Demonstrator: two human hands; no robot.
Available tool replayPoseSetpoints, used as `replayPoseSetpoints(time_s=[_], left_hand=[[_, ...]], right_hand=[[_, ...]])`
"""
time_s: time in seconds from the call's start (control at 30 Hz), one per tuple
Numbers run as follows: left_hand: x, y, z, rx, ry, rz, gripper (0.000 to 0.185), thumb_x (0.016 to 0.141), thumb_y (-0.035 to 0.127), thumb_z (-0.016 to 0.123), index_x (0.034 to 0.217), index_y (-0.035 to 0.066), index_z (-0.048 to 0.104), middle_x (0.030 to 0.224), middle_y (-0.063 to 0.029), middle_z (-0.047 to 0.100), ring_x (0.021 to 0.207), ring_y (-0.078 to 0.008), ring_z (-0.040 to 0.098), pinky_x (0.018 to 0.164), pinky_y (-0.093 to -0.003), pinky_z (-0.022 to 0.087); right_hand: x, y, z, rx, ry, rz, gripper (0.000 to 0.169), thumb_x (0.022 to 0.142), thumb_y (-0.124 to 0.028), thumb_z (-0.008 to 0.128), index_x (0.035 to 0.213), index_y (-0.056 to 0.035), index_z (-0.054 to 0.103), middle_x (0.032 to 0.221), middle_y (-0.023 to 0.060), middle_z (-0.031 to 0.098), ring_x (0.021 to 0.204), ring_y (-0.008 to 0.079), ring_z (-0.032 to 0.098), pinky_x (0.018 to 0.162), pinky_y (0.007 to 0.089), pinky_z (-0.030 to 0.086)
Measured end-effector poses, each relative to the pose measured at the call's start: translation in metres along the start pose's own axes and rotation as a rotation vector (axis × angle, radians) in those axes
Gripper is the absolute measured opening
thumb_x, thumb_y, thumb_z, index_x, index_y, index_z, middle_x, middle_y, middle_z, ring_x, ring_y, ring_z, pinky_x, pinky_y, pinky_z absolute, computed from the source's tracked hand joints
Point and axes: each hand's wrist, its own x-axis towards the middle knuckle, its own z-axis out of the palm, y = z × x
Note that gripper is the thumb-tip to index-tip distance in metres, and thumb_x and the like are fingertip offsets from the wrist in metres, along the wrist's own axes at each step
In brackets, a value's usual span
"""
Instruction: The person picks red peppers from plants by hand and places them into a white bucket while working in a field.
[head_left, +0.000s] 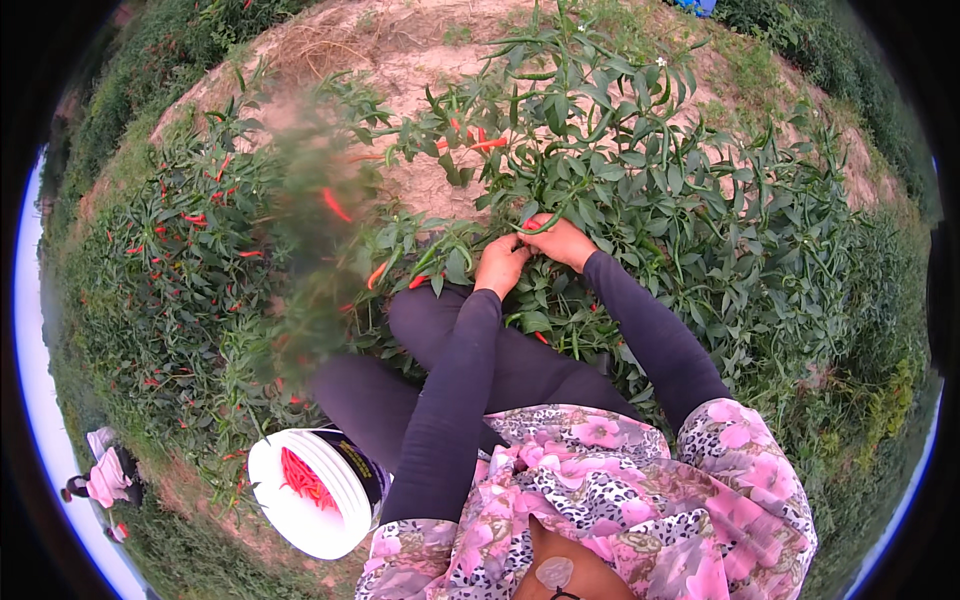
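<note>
Both of my hands meet among the leaves of a chili pepper plant (600, 161) in front of my knees. My right hand (561, 241) has its fingers closed on a red chili pepper (531, 225), beside a curved green one. My left hand (500, 264) touches the right fingertips; whether its fingers hold anything is hidden. Left of my hands, an orange-red chili (377, 275) and a red chili (418, 281) hang low. More red chilies (489, 143) hang above. A white plastic bucket (315, 525) with red chilies (306, 480) inside leans tilted by my left leg.
Dense chili plants (180, 262) with red fruit stand at the left, and more foliage (780, 277) at the right. Dry bare soil (442, 199) lies beyond my hands. Another person (111, 476) is far off at the lower left. Something blue (697, 6) is at the top edge.
</note>
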Motion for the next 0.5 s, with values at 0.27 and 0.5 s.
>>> replayPoseSetpoints(time_s=[0.27, 0.5], left_hand=[[-0.007, 0.004, -0.007, 0.325, 0.103, 0.021, 0.018, 0.077, 0.003, 0.047, 0.091, -0.001, 0.058, 0.076, -0.0123, 0.06, 0.069, -0.0155, 0.054, 0.064, -0.0282, 0.043], [-0.012, 0.002, -0.008, 0.304, 0.126, 0.128, 0.013, 0.076, 0.006, 0.05, 0.085, -0.002, 0.056, 0.076, -0.0173, 0.059, 0.07, -0.0207, 0.057, 0.065, -0.0325, 0.043]], right_hand=[[-0.02, 0.011, 0.021, -0.394, 0.183, -0.479, 0.018, 0.077, -0.018, 0.059, 0.083, -0.0013, 0.058, 0.071, 0.0132, 0.057, 0.063, 0.0275, 0.054, 0.057, 0.0325, 0.042], [-0.03, 0.011, 0.025, -0.37, 0.214, -0.618, 0.016, 0.076, -0.011, 0.06, 0.088, -0.0007, 0.059, 0.082, 0.0125, 0.06, 0.072, 0.0254, 0.058, 0.063, 0.0314, 0.045]])
